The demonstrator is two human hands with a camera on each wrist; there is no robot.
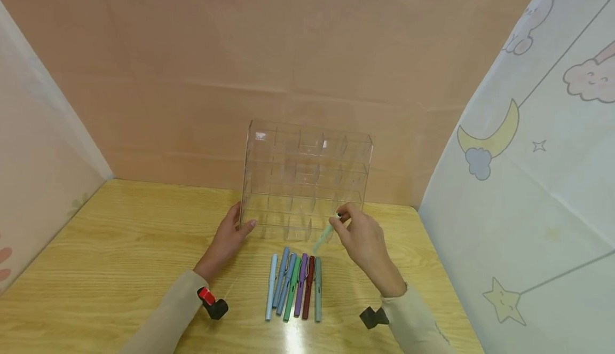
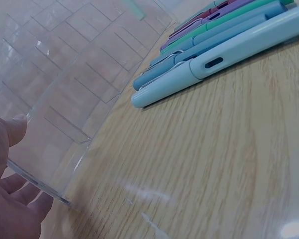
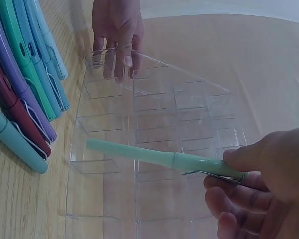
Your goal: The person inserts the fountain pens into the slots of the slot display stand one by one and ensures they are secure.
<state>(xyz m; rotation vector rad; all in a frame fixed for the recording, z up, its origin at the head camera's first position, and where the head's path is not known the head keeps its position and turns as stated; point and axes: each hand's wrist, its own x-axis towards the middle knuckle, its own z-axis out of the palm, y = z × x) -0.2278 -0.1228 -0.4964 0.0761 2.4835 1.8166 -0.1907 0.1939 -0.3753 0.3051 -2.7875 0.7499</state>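
A clear plastic organizer (image 1: 307, 154) divided into several small compartments stands upright, its open front towards me. My left hand (image 1: 228, 241) grips its lower left side, thumb in front and fingers behind the wall, as the left wrist view shows. Between thumb and fingers my right hand (image 1: 365, 239) pinches a mint green pen (image 3: 134, 152) by its clip end. The pen slants in front of the organizer's lower right compartments, its free end pointing down and left. Whether it touches the plastic I cannot tell.
On the wooden table (image 1: 144, 258), a row of pens lies before the organizer: light blue (image 1: 271, 290), two blue, green (image 1: 291, 292), purple (image 1: 300, 287), dark red (image 1: 308, 290) and grey-green (image 1: 318, 292). Behind stands an orange-brown backdrop (image 1: 192, 76); a patterned white sheet (image 1: 528, 210) closes the right side.
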